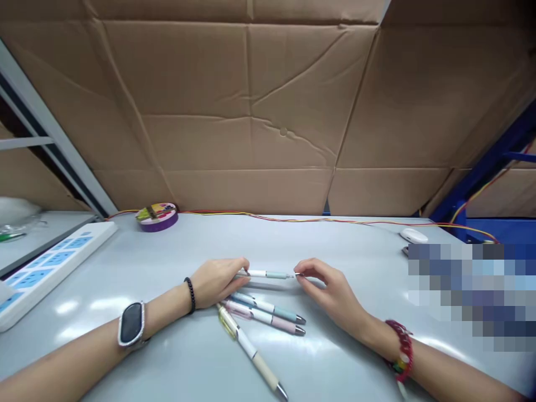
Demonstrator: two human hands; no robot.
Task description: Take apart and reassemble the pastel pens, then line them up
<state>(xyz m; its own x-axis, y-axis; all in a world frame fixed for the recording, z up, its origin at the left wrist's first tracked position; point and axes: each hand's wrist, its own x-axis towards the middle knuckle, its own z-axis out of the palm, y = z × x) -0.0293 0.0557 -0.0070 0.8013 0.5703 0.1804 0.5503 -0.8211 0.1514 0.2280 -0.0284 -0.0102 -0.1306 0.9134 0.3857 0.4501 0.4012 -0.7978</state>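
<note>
My left hand is closed around the rear part of a white and pale green pen, its narrow end pointing right. Just off that narrow end, my right hand has thumb and forefinger pinched on a tiny dark piece, too small to name. Below my left hand lie three more pens: a light blue and white one, a pink and white one, and a cream and white one slanting toward me. Their silver ends face right or toward me.
A white power strip runs along the left side. Toward the back of the table sit a round purple box and a white oval object. Red and yellow wires cross before the cardboard wall. The right edge is pixelated.
</note>
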